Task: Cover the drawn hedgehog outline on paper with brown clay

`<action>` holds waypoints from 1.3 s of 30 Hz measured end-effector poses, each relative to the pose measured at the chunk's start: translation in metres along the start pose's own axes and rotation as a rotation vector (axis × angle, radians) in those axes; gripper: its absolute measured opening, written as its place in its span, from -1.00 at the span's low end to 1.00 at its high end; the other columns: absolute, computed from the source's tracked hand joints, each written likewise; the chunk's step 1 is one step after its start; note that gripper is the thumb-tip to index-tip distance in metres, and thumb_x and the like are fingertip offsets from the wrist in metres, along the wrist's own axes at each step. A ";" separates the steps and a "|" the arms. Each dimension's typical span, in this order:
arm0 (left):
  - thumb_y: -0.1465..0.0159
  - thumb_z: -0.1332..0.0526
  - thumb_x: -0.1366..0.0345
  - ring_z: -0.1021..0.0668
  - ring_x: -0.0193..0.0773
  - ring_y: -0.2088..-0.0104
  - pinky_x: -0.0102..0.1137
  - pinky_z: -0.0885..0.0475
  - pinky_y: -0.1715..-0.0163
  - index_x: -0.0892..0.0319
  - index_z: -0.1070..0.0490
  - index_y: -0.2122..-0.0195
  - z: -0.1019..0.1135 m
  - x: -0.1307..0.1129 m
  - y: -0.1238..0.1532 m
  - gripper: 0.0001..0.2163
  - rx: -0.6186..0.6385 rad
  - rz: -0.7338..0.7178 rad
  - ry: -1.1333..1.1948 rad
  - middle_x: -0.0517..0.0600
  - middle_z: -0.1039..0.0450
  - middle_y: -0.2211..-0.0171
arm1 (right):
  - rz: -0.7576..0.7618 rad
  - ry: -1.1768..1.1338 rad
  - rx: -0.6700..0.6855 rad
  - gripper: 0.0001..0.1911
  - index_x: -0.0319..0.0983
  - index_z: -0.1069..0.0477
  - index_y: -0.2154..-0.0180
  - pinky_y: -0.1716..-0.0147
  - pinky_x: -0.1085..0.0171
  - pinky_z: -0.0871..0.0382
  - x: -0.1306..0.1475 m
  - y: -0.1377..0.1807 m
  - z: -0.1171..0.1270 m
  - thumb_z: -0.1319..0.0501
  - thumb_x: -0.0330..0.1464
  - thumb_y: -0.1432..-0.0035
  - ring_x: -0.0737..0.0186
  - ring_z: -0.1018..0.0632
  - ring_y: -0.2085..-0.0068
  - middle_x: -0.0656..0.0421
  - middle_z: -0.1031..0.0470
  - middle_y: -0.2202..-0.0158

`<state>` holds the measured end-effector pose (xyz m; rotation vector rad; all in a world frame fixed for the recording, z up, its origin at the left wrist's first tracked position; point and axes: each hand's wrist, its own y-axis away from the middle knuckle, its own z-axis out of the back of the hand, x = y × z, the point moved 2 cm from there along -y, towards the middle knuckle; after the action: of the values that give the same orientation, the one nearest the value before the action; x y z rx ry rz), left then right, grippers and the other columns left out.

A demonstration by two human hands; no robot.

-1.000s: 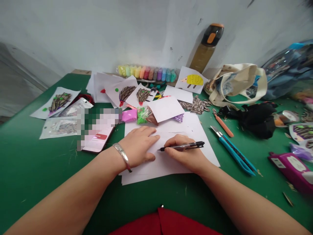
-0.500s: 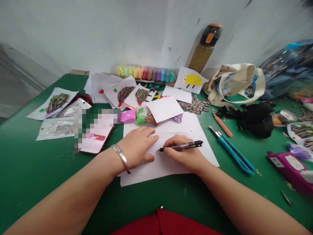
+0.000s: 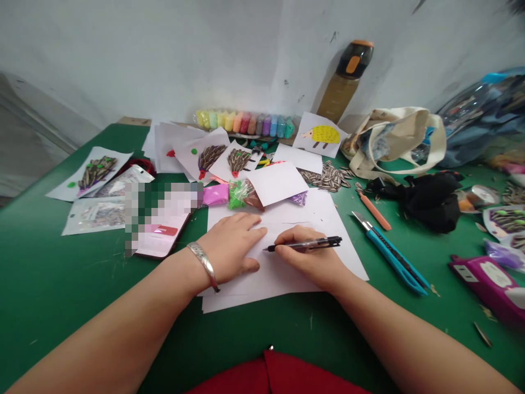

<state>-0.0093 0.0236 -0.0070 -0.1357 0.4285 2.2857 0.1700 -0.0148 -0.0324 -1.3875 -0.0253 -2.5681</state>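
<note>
White paper sheets [image 3: 258,293] lie stacked on the green table in front of me. My left hand [image 3: 230,246] rests flat on the top sheet with its fingers spread, a silver bangle [image 3: 204,265] at the wrist. Between the thumb and fingers of my right hand [image 3: 309,260] is a black pen [image 3: 305,244], its tip pointing left, at or just above the paper. Whether the tip touches the sheet I cannot tell. Beyond my hands, a smaller white card [image 3: 278,183] overlaps small bags of pink clay [image 3: 215,195], green clay and brown clay.
A phone [image 3: 164,224], partly pixelated, lies left. On the right are a blue utility knife [image 3: 389,257] with its blade showing, an orange tool [image 3: 374,209] and a purple case [image 3: 488,282]. Sunflower seeds [image 3: 328,176], seed-covered pictures [image 3: 212,158] and a water bottle [image 3: 344,82] are farther back.
</note>
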 end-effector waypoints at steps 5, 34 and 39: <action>-0.14 -0.30 0.14 -0.28 0.11 -0.19 -0.08 -0.22 -0.14 0.20 -0.32 -0.12 0.001 0.000 0.001 -0.47 0.008 -0.019 0.012 0.22 -0.19 -0.22 | -0.023 -0.080 -0.003 -0.91 -0.16 -0.53 0.42 0.34 0.26 -0.32 -0.001 0.000 0.001 -0.23 -0.35 -0.06 0.25 -0.50 0.39 0.22 -0.56 0.45; -0.15 -0.31 0.14 -0.28 0.13 -0.16 -0.05 -0.25 -0.09 0.16 -0.35 -0.12 0.001 -0.005 -0.002 -0.49 0.002 0.036 -0.020 0.20 -0.21 -0.20 | -0.155 -0.395 -0.277 -0.97 -0.16 -0.52 0.39 0.36 0.32 -0.26 -0.018 0.008 0.029 -0.30 -0.35 -0.08 0.31 -0.42 0.37 0.27 -0.47 0.45; -0.14 -0.32 0.15 -0.29 0.14 -0.15 -0.05 -0.26 -0.09 0.17 -0.36 -0.10 0.001 -0.006 -0.003 -0.49 -0.008 0.038 -0.011 0.21 -0.23 -0.19 | -0.181 -0.528 -0.293 -0.97 -0.16 -0.51 0.40 0.37 0.33 -0.26 -0.018 0.006 0.022 -0.29 -0.36 -0.08 0.34 -0.41 0.39 0.28 -0.44 0.48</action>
<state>-0.0028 0.0216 -0.0051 -0.1202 0.4202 2.3246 0.1987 -0.0147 -0.0354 -2.2331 0.1517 -2.3237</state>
